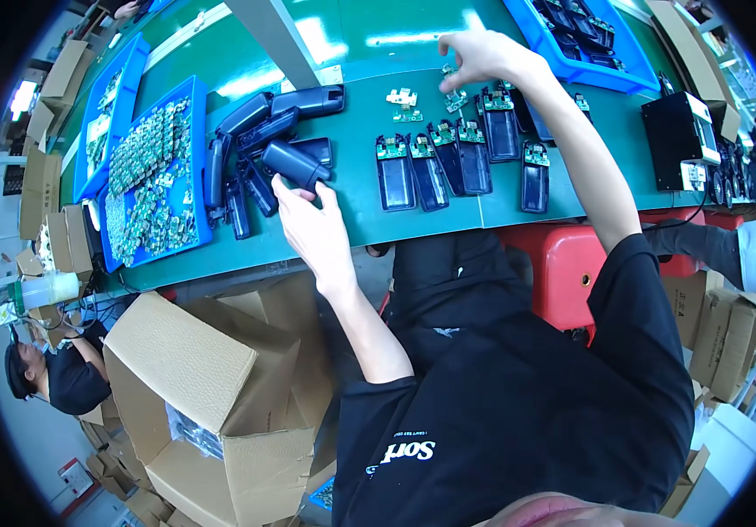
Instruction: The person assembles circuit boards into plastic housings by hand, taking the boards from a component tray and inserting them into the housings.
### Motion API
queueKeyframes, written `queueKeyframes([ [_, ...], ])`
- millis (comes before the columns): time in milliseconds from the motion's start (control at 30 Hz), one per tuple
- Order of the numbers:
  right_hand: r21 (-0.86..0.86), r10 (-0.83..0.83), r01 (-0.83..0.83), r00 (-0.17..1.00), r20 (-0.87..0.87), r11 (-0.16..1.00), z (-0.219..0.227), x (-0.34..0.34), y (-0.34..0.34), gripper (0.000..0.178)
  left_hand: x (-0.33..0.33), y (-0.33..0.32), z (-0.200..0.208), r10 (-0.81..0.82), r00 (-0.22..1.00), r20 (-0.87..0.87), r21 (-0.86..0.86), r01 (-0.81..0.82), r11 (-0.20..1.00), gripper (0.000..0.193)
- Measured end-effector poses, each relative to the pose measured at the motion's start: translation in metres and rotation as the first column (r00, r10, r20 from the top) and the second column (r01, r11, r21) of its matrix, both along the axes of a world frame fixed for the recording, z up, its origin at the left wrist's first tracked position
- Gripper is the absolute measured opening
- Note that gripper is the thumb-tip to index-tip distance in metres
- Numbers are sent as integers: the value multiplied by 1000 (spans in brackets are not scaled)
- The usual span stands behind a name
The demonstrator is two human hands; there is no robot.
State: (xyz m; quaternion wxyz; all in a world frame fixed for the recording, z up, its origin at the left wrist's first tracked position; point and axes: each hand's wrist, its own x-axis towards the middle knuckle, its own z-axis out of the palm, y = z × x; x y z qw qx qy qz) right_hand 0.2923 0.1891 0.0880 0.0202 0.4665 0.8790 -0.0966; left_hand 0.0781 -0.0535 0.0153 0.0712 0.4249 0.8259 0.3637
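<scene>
A dark housing (295,164) is gripped in the left hand (312,224) at the near edge of the housing pile (255,140), left on the green bench (352,220). A small circuit board (455,95) is pinched in the right hand's (483,54) fingers, far above the row of fitted housings (448,162). The pinched board could be dropped onto that row, the hold looking slight; its details are too small to make out.

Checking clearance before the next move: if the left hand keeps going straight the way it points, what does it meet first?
The left hand already grips a dark housing; straight on lies the pile of dark housings, probably first, though depth is unclear.
</scene>
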Motion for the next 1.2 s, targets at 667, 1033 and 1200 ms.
queueKeyframes([
  [667, -154, 384, -461, 849, -362, 874, -25, -86, -24, 34, 0, 9, 19, 108, 986, 124, -60, -101, 993, 69],
  [1033, -230, 267, -430, 816, -513, 873, -29, -79, -27, 19, -30, 6, 23, -371, 741, -559, -145, 353, 924, 51],
  [1200, -193, 314, -462, 800, -512, 865, -34, -73, -18, 22, -59, 14, 27, -538, 659, -526, -220, 506, 834, 50],
])
